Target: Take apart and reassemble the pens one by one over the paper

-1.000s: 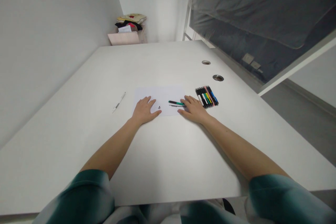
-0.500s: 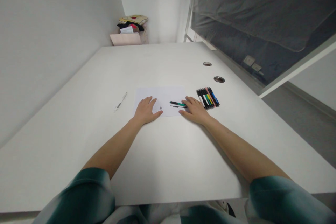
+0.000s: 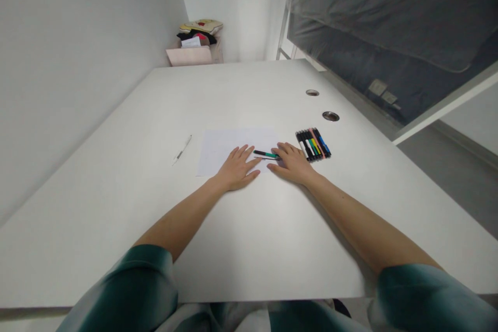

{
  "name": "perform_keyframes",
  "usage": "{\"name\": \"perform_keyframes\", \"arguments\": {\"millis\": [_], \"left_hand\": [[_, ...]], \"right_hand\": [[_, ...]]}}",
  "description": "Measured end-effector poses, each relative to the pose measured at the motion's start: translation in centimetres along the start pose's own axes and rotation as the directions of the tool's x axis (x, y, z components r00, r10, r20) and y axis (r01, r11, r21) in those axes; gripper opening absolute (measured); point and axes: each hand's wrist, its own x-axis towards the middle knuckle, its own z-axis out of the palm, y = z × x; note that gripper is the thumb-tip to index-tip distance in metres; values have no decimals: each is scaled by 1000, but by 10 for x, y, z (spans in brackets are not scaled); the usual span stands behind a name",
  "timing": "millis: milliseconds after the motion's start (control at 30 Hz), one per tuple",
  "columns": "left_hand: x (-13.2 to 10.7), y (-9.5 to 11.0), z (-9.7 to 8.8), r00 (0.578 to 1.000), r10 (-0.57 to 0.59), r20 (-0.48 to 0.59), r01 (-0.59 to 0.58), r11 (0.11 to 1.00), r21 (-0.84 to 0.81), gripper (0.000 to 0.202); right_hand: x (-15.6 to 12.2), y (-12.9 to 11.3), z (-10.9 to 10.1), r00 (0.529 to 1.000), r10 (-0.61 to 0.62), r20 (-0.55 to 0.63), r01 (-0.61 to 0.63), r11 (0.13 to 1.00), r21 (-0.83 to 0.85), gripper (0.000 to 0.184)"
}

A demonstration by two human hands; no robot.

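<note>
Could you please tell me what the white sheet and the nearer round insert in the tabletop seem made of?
White sheet: probably matte paper, being thin, flat and without glare.
Round insert: perhaps polished metal or metal-look plastic, going by its shiny grey rim.

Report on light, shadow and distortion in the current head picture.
Head view: soft light, no harsh glare on the table; a soft shadow along the right forearm; the white paper barely standing out; the teal sleeves blurred and seemingly stretched near the bottom corners by a wide lens.
</note>
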Motion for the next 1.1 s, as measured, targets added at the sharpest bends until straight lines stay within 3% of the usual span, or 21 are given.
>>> {"name": "perform_keyframes", "arguments": {"millis": [133, 300, 600, 800, 1100], "left_hand": [[0, -3, -1, 997, 7, -73, -6, 1000, 12, 42], [1, -7, 0, 982, -64, -179, 57, 998, -41, 23], [6, -13, 7, 960, -196, -200, 156, 967, -200, 11], [7, -13, 6, 961, -210, -179, 172, 963, -206, 10], [6, -8, 0, 971, -149, -187, 113, 975, -189, 13]], "right_hand": [[1, 6, 3, 993, -37, -110, 43, 998, 55, 58], [5, 2, 4, 943, -187, -277, 226, 967, 116, 29], [8, -9, 14, 950, -176, -259, 209, 972, 104, 21], [8, -9, 13, 955, -141, -259, 188, 968, 167, 13], [9, -14, 12, 928, -235, -291, 289, 944, 160, 14]]}}
